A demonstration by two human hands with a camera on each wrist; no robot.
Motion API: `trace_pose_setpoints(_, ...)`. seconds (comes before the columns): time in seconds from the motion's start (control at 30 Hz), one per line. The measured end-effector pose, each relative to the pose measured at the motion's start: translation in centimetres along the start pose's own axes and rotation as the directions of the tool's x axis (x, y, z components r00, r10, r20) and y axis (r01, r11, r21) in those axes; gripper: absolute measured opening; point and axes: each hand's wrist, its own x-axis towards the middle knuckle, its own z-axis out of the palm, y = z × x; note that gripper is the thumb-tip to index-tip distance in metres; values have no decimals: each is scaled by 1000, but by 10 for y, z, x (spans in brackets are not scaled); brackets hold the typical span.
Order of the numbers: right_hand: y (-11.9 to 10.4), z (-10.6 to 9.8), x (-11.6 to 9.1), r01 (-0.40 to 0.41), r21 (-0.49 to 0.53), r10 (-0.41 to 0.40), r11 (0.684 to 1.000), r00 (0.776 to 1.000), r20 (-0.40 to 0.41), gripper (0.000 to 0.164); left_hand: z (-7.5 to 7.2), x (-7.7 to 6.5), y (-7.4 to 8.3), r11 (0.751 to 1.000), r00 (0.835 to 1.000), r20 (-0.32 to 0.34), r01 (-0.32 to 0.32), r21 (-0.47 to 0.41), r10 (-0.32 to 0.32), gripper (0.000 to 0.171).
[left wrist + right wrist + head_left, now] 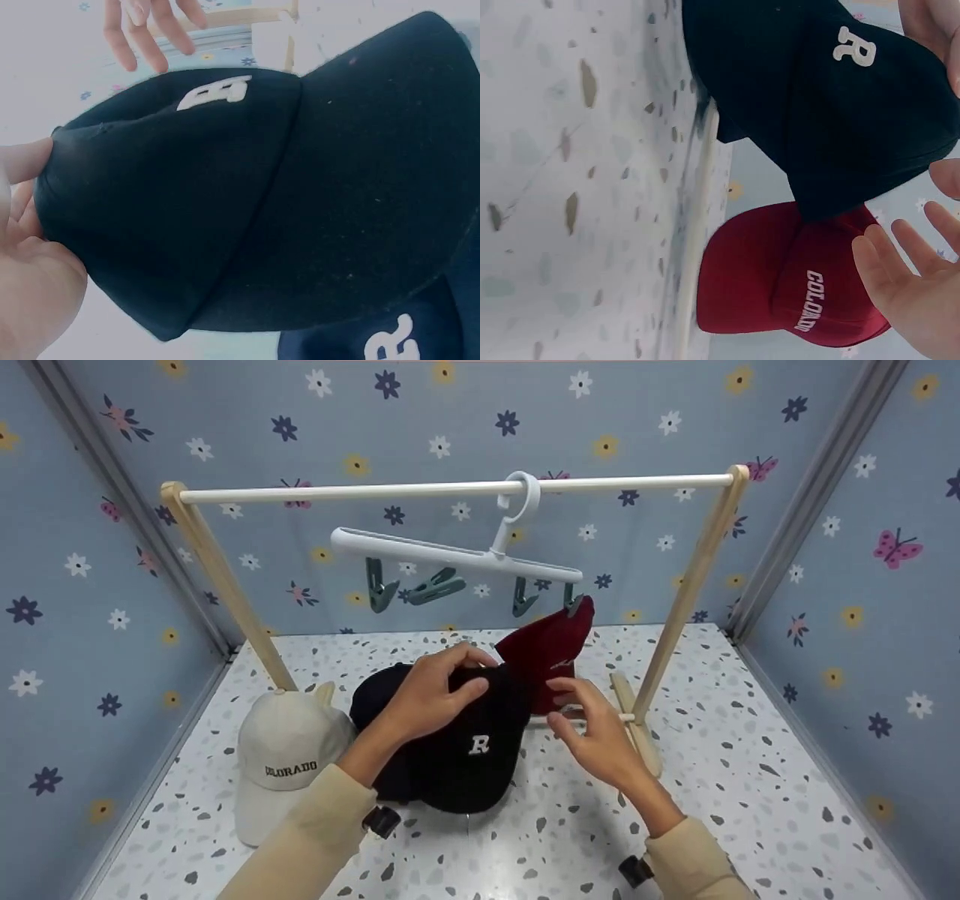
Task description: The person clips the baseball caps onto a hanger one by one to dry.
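Observation:
My left hand (429, 694) grips a black baseball cap (469, 776) by the crown, its thumb and fingers pinching the top edge in the left wrist view. The cap's white R faces me and its brim points down. My right hand (600, 731), fingers apart and relaxed, is to the right of the black cap and holds nothing. Behind it a red Colorado cap (547, 652) hangs by a green clip (573, 601) from a white hanger (450, 555). A dark navy cap (369, 697) lies partly hidden behind the black one, and its white R shows in the left wrist view.
The hanger hooks over the white rail (337, 493) of a wooden rack (686, 592). More green clips (381, 589) hang from its bar, one tilted sideways. A beige Colorado cap (289, 735) sits on the speckled tabletop (570, 840) at left. Patterned walls (247, 420) enclose the space.

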Motion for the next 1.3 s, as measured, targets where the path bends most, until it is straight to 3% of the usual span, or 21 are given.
trace_pose_setpoints(0.3, -15, 5, 21, 46, 35, -46, 998, 999, -7, 35, -1, 2, 7, 993, 993, 45, -107, -53, 109, 22)
trace_pose_setpoints(0.43, -19, 5, 29, 19, 91, -20, 996, 1000, 7, 34, -1, 2, 6, 987, 989, 34, -142, -69, 145, 22)
trace_pose_setpoints(0.73, -19, 7, 34, -83, 219, 71, 972, 996, 61, 24, 1, 3, 2, 985, 987, 8, -157, -76, 158, 23)
trace_pose_setpoints(1.1, -26, 7, 35, -97, 305, 89, 947, 995, 42, 13, 4, 2, 4, 989, 989, -9, -144, -29, 144, 23)
trace_pose_setpoints(1.3, -29, 3, 35, -97, 289, 87, 952, 995, 46, 11, 6, 1, 1, 991, 991, -16, -130, -20, 129, 22)
